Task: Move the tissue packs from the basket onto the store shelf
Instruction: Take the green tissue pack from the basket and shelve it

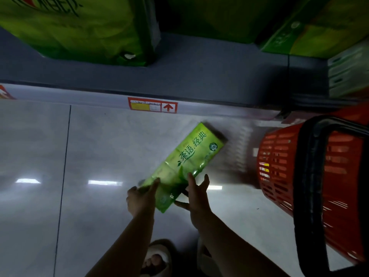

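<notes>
head view: both hands on one green tissue pack [185,156]
left hand [140,198] wraps the pack's near end, fingers curled over it; right hand [197,198] clamps the opposite edge, fingers fairly straight, thumb underneath. pack sits tilted above the floor, left of the red basket [279,166], short of the shelf [199,76]

tissue pack [187,162] 1 | basket [279,156] 1 | shelf packs [75,31] 3 (dim) | price label [152,105] 1
</notes>
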`<state>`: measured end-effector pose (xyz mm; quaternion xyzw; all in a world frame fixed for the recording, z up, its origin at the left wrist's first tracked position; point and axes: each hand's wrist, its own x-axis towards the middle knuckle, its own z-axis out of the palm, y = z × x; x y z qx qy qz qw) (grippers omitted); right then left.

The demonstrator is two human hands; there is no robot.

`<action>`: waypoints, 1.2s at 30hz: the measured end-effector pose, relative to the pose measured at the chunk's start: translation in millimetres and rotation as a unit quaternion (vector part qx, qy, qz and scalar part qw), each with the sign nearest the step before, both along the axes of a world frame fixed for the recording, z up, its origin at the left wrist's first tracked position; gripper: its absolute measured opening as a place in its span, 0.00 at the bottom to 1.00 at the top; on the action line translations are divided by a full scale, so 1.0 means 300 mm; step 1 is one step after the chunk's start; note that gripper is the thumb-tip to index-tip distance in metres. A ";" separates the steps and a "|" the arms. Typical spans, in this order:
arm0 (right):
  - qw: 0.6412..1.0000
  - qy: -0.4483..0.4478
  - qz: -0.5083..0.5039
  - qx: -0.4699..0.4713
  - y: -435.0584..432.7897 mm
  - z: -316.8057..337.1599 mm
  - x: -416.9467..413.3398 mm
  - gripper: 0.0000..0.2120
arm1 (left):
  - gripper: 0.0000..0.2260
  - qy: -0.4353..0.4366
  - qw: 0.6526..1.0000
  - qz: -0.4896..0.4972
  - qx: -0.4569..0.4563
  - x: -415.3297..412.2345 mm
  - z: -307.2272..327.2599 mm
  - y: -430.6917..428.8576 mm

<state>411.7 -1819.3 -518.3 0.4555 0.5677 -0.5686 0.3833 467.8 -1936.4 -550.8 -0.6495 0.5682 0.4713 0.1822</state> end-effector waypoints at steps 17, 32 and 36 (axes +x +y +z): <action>0.929 0.212 0.209 0.219 0.086 -0.104 -0.232 0.28 | 0.17 0.136 0.983 0.111 0.058 -0.090 -0.012 -0.203; 0.941 0.209 0.185 0.191 0.117 -0.085 -0.153 0.17 | 0.16 0.162 0.974 0.136 0.084 -0.025 0.068 -0.172; 0.941 0.217 0.194 0.173 0.115 0.000 -0.112 0.15 | 0.08 0.192 0.969 0.122 0.095 0.021 0.165 -0.182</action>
